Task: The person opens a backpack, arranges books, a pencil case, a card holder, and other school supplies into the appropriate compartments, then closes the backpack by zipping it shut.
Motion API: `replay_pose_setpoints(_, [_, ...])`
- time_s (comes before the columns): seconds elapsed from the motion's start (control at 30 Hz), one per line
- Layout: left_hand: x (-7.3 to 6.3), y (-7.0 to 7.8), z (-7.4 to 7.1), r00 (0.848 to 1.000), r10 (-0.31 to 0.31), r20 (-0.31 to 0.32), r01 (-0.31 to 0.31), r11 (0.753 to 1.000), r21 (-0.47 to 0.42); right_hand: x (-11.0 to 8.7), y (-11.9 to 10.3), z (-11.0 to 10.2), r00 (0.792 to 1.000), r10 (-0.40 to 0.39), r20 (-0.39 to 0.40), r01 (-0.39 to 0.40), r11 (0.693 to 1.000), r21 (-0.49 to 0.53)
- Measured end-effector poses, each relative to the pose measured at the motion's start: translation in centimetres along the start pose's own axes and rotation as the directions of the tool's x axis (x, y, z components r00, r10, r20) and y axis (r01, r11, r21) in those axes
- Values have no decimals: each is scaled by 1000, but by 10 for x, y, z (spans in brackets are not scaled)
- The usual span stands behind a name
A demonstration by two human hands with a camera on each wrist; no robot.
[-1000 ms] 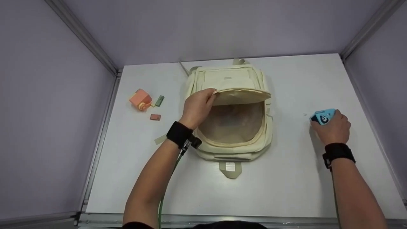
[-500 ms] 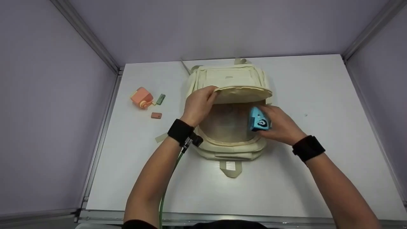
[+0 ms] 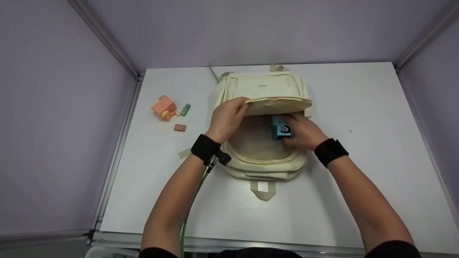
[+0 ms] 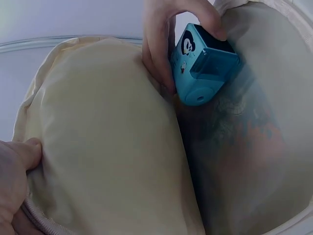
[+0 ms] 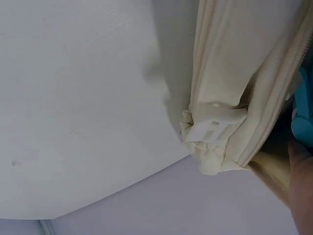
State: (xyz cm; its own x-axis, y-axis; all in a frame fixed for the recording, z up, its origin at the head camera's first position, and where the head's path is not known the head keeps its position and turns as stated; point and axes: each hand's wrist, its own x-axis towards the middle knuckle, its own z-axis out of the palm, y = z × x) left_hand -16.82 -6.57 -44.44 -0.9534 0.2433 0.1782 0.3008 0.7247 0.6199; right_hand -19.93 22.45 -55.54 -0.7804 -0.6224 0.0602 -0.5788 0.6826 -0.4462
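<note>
A cream backpack (image 3: 247,166) lies on the white table with its front compartment unzipped. My left hand (image 3: 227,116) pinches the edge of the raised flap (image 3: 279,106), thumb on its inner side in the left wrist view. My right hand (image 3: 304,132) grips a blue pencil sharpener (image 4: 188,71) with a panda print and a round hole in one end. Hand and sharpener are inside the compartment opening, near its right side. Whether the sharpener touches the lining cannot be told. A blurred, coloured pattern (image 4: 249,132) shows deeper inside the bag.
Left of the backpack lie a peach-orange box (image 3: 165,106) with a yellow crank, a small green block (image 3: 185,109) and a small reddish block (image 3: 180,128). A strap loop (image 3: 264,191) extends toward the front. Grey-lilac panels (image 3: 258,32) enclose the table.
My right hand has carried the blue pencil sharpener leftward from the table's right side into the backpack opening. My left hand still holds up the flap.
</note>
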Motion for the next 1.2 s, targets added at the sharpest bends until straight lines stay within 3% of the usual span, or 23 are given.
replay_pose_setpoints(0.3, [-2, 2, 3, 1000, 29, 10, -29, 1000, -5, -4, 10, 3, 999, -3, -32, 2, 999, -36])
replay_pose_setpoints(0.6, [-3, 2, 3, 999, 44, 14, -44, 999, -10, -12, 10, 12, 988, -52, -142, 35, 992, -125])
replay_pose_setpoints(0.73, [-4, 1, 4, 999, 48, 10, -48, 999, -1, -17, 6, 15, 969, -79, -234, 48, 990, -134])
replay_pose_setpoints(0.8, [-5, 1, 4, 998, 55, 9, -55, 998, 0, -22, 4, 15, 934, -124, -334, 83, 987, -134])
replay_pose_setpoints(0.83, [-5, 0, 5, 998, 58, 9, -58, 998, 2, -25, 1, 15, 907, -149, -393, 100, 985, -141])
replay_pose_setpoints(0.87, [-6, 0, 5, 998, 59, 9, -59, 998, 3, -28, -1, 13, 871, -173, -460, 120, 983, -142])
replay_pose_setpoints(1.0, [-9, -2, 6, 998, 67, 21, -67, 998, 5, -35, -20, -2, 680, -208, -703, 183, 977, -112])
replay_pose_setpoints(1.07, [-12, -3, 6, 997, 66, 26, -66, 998, 4, -34, -32, -12, 623, -213, -753, 212, 972, -99])
replay_pose_setpoints(1.1, [-13, -3, 7, 997, 65, 28, -65, 998, 5, -32, -38, -17, 610, -222, -761, 227, 969, -101])
replay_pose_setpoints(1.13, [-14, -4, 7, 997, 64, 31, -64, 998, 4, -30, -44, -21, 611, -238, -755, 237, 965, -113])
replay_pose_setpoints(1.2, [-16, -5, 9, 997, 63, 45, -63, 998, 6, -25, -56, -28, 635, -272, -723, 241, 959, -149])
